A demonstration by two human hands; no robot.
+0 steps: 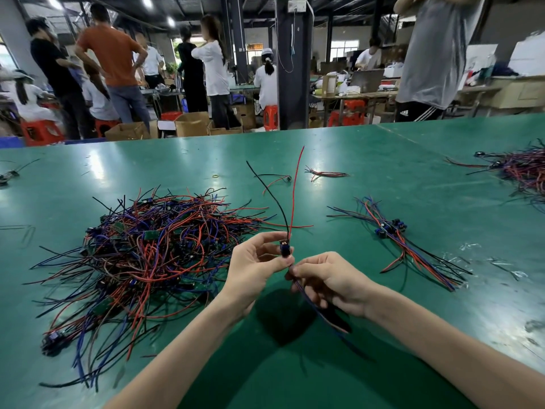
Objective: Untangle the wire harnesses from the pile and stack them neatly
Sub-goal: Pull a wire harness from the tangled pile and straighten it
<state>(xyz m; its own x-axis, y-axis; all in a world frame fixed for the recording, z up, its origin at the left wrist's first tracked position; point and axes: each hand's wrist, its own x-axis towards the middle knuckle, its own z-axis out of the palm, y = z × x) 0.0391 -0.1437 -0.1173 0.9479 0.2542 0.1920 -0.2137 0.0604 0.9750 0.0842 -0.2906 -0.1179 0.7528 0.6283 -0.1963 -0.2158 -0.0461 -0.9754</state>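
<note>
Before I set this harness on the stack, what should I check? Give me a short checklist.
1. Harness free of the tangled pile: ok, it looks clear.
2. Left hand pinching its top: ok.
3. Right hand gripping the lower wires: ok.
4. Red and black leads aligned: not ok, they cross and splay.
5. Lower wire ends untangled: cannot tell, partly hidden.
6. Stack on the right aligned: ok.

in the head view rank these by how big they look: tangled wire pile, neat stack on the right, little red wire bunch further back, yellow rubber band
1. tangled wire pile
2. neat stack
3. red wire bunch, farther from the camera, so its real size is unsure
4. rubber band, clearly smallest
</note>
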